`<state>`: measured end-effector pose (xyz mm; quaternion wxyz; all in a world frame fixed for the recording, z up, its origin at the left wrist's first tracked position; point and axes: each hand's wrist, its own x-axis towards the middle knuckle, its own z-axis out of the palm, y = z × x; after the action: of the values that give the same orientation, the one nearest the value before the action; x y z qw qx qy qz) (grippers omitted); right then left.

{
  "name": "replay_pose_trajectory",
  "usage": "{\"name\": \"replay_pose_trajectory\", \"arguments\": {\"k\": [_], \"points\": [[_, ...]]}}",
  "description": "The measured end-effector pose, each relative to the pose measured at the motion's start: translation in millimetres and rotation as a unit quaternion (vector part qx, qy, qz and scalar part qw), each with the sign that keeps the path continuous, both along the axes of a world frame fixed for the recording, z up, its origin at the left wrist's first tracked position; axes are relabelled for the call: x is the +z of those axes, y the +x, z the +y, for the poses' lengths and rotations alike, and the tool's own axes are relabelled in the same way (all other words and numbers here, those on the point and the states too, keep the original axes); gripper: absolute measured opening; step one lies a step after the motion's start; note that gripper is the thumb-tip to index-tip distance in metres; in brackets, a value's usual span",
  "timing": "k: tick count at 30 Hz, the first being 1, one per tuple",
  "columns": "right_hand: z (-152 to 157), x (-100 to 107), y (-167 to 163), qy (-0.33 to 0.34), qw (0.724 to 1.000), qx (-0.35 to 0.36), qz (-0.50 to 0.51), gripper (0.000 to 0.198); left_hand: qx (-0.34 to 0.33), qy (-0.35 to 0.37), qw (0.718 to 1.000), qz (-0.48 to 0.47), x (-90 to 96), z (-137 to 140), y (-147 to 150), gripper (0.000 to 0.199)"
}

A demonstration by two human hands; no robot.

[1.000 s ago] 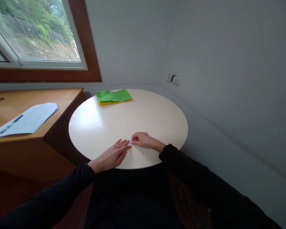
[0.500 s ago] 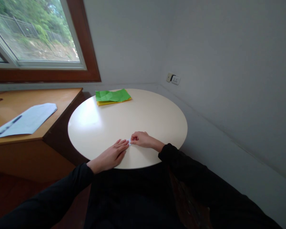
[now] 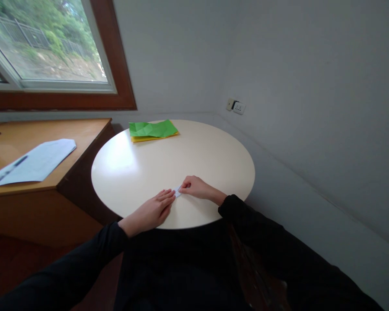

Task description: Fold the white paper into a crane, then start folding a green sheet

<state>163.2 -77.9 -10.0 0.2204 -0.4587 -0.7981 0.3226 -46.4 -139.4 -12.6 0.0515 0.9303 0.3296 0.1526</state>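
At lower centre, the left hand [image 3: 154, 209], fingers extended flat, pinned a small white paper piece [image 3: 177, 192]; the right hand [image 3: 195, 187], fingers curled, pinched its edge. Steady left pressure seemed best against slipping.

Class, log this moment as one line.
left hand: flat, touching white paper | right hand: pinching paper's edge | green sheet: atop yellow sheet
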Motion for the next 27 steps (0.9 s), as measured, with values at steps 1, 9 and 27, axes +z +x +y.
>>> {"name": "replay_pose_trajectory", "arguments": {"k": [1, 9, 27], "points": [[0.0, -0.8, 0.6, 0.003, 1.000, -0.005, 0.002, 0.017, 0.001, 0.003, 1.000, 0.002, -0.3, 0.0, -0.2, 0.039], [-1.7, -4.3, -0.8, 0.013, 0.999, -0.039, 0.021, 0.013, -0.001, 0.018, 1.000, 0.003, -0.9, -0.5, 0.9, 0.038], [-7.9, 3.8, -6.8, 0.021, 0.999, -0.044, 0.013, 0.012, 0.038, 0.067, 0.997, -0.009, -0.5, -4.3, 15.3, 0.034]]}}
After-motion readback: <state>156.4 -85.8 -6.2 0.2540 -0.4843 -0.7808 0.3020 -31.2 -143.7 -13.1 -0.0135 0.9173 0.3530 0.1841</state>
